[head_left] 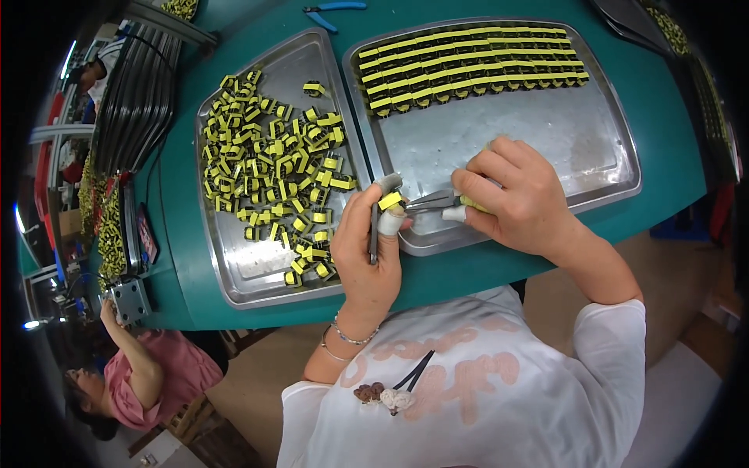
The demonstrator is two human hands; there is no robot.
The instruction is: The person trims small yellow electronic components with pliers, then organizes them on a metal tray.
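The person sits at a green bench (179, 257) with two steel trays side by side. The left hand (367, 249) is closed around one small yellow and black part (389, 200), pinched between the thumb and a taped fingertip (392, 221), just above the near rim where the two trays meet. The right hand (521, 195) is curled shut on a pair of metal pliers (433, 203); a bit of yellow handle shows under the palm. The tips of the pliers reach to the part and seem to touch it, but I cannot tell if they grip it.

The left tray (257, 269) holds a loose heap of the same parts (269, 168), lying in all directions, mostly in its upper and middle area. The right tray (546, 132) holds neat rows of parts (468, 66) along its far side, close together, and its near half is bare metal.

Beyond the trays, near the far edge of the bench, lie blue-handled pliers (331, 12). At the left, a stack of dark trays (140, 93) stands near the bench edge. Lower left, another person in a pink shirt (168, 374) raises a hand towards a small metal box (129, 300).
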